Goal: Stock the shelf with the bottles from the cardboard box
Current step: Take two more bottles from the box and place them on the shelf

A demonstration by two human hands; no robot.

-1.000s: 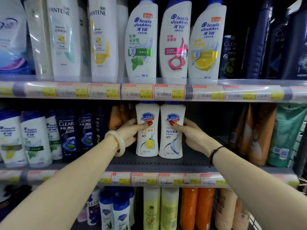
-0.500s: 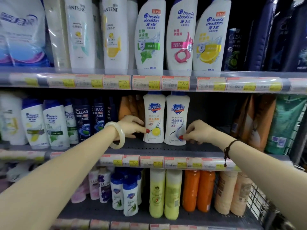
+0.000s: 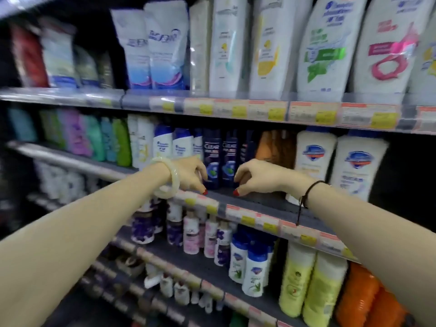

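Bottles (image 3: pixel 316 161) in white stood upright; left of them, the left hand (image 3: pixel 188 172) and right hand (image 3: pixel 257 177) hung loosely curled, empty.

Two blue-and-white refill pouches (image 3: pixel 155 50) stand toward the left end of the top board (image 3: pixel 70 95). Dark blue Clear bottles (image 3: pixel 220 159) stand near the middle board's (image 3: pixel 271 204) front edge. Yellow-and-white bottles (image 3: pixel 311 279) and orange bottles (image 3: pixel 368 296) fill the lower board's (image 3: pixel 203 265) right end. Yellow price labels (image 3: pixel 238 111) line the front edges.

Dark shelf (image 3: pixel 271 205) (price-tagged edge), two white bottles (image 3: pixel 315 161) upright, dark blue bottles (image 3: pixel 212 159) to their left
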